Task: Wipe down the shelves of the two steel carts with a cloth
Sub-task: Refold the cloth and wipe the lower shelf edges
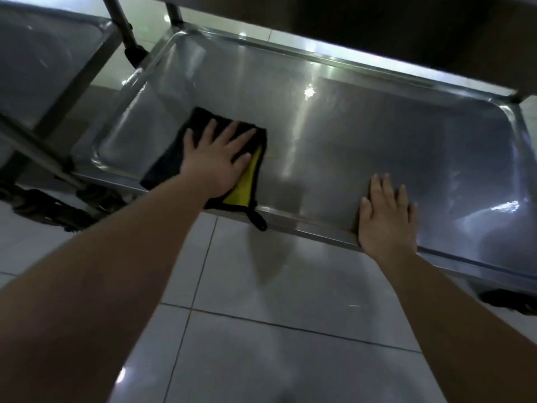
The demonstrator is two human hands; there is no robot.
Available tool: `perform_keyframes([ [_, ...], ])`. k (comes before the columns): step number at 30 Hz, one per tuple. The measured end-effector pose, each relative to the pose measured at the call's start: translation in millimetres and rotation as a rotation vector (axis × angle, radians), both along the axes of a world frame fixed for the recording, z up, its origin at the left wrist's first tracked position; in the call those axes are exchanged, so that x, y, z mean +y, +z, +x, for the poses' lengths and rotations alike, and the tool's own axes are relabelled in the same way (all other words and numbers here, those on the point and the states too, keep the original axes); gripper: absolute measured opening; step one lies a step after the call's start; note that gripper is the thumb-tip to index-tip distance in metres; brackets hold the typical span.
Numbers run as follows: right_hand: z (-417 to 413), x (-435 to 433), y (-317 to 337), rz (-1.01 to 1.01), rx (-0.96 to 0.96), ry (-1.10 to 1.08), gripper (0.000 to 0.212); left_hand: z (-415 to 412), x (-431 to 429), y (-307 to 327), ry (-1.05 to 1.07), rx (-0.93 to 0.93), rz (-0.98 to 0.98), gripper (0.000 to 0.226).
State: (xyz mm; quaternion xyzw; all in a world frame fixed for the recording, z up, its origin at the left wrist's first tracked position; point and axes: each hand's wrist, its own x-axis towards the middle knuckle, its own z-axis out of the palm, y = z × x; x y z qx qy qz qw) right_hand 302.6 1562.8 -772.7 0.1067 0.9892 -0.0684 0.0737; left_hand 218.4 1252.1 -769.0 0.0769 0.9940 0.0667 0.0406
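Observation:
A black cloth (171, 158) with a yellow underside lies on the left part of the bottom steel shelf (363, 135) of the nearer cart. My left hand (218, 158) presses flat on the cloth with straight, spread fingers. The cloth's near corner and its black loop hang over the shelf's front rim. My right hand (386, 213) rests flat on the front rim of the same shelf, fingers straight, holding nothing. A second steel cart's shelf (37, 62) stands to the left.
The shelf above (377, 18) overhangs the top of the view. Cart posts (122, 21) and black caster wheels (52, 207) stand at the left, another wheel (511, 301) at the right. Pale floor tiles (276, 315) lie below.

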Motion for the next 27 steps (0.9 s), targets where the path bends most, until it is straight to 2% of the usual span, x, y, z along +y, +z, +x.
perform_keyframes([
  [3, -1.0, -6.1, 2.6, 0.019, -0.021, -0.029, 0.055, -1.7, -58.9, -3.2, 0.171, -0.047, -0.055, 0.052],
  [6, -8.0, -26.7, 4.5, 0.025, -0.023, -0.051, 0.056, -1.6, -56.9, -7.1, 0.202, -0.05, -0.08, 0.054],
  [11, -24.5, -116.4, -1.0, 0.029, 0.144, 0.349, 0.055, 6.8, -9.4, -11.5, 0.11, -0.012, -0.05, 0.054],
  [15, -31.0, -141.9, -14.8, -0.037, 0.098, 0.276, 0.055, 13.4, 8.6, -9.8, 0.048, -0.01, -0.033, 0.053],
  [19, -27.3, -140.4, -17.6, -0.053, 0.098, 0.28, 0.055, 14.7, -21.6, -6.5, -0.004, 0.001, 0.016, 0.054],
  [24, -27.6, -142.7, -12.9, -0.048, 0.1, 0.259, 0.054, 6.8, -116.0, -0.9, 0.195, -0.041, -0.028, 0.054],
  [27, -28.7, -144.1, -13.4, -0.039, 0.105, 0.256, 0.054, 4.5, -145.0, 0.8, 0.28, -0.092, -0.103, 0.056],
])
